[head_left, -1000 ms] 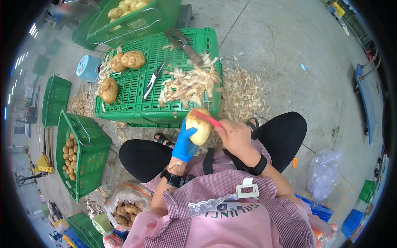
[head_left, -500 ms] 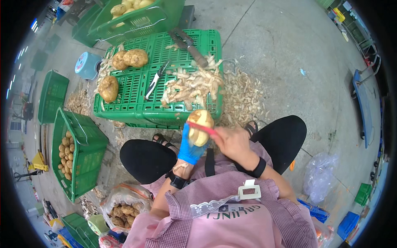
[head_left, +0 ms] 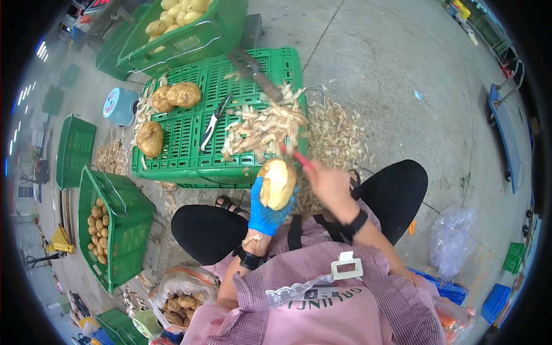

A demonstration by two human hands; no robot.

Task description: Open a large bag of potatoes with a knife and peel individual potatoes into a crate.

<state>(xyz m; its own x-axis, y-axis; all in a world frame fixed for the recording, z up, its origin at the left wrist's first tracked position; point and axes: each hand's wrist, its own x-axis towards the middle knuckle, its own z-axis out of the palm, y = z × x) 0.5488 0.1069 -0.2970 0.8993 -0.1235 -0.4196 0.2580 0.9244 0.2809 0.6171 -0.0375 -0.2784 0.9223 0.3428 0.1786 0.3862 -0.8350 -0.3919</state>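
Note:
A partly peeled potato (head_left: 277, 187) is held in my left hand (head_left: 266, 215), which wears a blue glove; pale flesh shows, with brown skin left along its edges. My right hand (head_left: 329, 185) is closed round a red peeler (head_left: 299, 158), its head just above and right of the potato, apart from it. In front of me is an upturned green crate (head_left: 190, 129) bearing unpeeled potatoes (head_left: 150, 139), a heap of peelings (head_left: 267, 129), a black-and-white peeler (head_left: 215, 122) and a dark tool with a brown handle (head_left: 265, 85).
Peeled potatoes fill a green crate (head_left: 178, 49) at the far left. Left of me stand a crate of unpeeled potatoes (head_left: 123, 230) and a plastic bag of potatoes (head_left: 183, 287). Peelings litter the floor (head_left: 336, 129). A blue stool (head_left: 119, 106) and a blue trolley (head_left: 505, 138) stand farther off.
The red peeler has lifted off the potato, and my right hand has moved slightly up and right. More pale flesh faces up on the potato. The whole view has shifted slightly.

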